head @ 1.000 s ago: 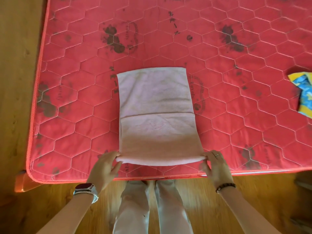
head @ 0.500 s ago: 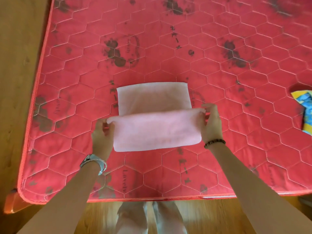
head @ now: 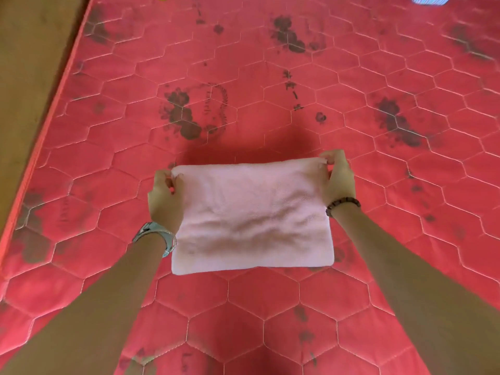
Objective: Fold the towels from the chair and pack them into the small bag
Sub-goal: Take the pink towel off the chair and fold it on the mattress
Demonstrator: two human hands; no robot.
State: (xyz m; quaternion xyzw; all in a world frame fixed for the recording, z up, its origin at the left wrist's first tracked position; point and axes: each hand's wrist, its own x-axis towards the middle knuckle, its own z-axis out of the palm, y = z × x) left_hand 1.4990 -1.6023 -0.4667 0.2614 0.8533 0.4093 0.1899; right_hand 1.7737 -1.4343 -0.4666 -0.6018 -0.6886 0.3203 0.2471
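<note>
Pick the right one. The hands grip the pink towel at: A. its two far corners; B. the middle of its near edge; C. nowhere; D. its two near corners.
A: the left hand and the right hand each pinch a far corner of the pink towel.

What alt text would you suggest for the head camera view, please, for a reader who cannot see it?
A person's two hands pinch the far corners of a pink terry towel on a red hexagon-quilted mattress, left hand at the left corner, right hand at the right. The left wrist wears a silver watch, the right a dark beaded bracelet.
</note>
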